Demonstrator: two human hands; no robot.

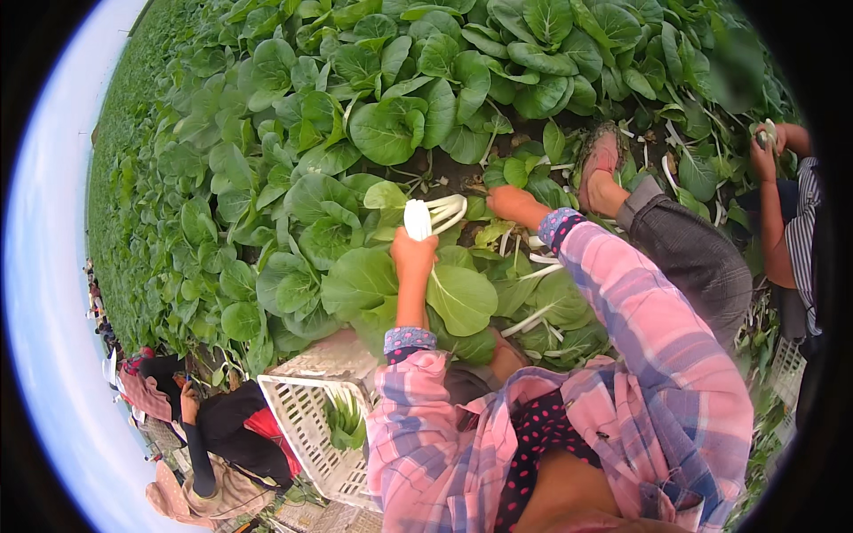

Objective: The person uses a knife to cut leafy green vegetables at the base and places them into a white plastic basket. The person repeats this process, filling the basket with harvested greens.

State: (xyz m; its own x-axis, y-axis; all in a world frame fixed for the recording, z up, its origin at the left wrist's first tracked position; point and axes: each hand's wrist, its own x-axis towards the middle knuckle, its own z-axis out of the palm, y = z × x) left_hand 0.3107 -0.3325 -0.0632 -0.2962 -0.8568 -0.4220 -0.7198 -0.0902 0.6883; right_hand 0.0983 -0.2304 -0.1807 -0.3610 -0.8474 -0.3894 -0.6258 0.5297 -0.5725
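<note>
My left hand [413, 256] grips a leafy green with a thick white stalk base [418, 220], its base pointing up and away from me. Broad green leaves [461, 300] hang below the fist, and bent white stems [448, 210] stick out to the right. My right hand [516, 205] is low over the plants, right of that base; its fingers are partly hidden, and whether it holds anything is unclear. Under both forearms lie loose leaves with white stalks [533, 320] on the ground.
Dense rows of leafy greens [386, 130] grow ahead and to the left. A white plastic crate [313, 433] with some greens inside stands at my left side. My bare foot [602, 160] is beyond my right hand. Co-workers crouch at left [233, 426] and far right [786, 220].
</note>
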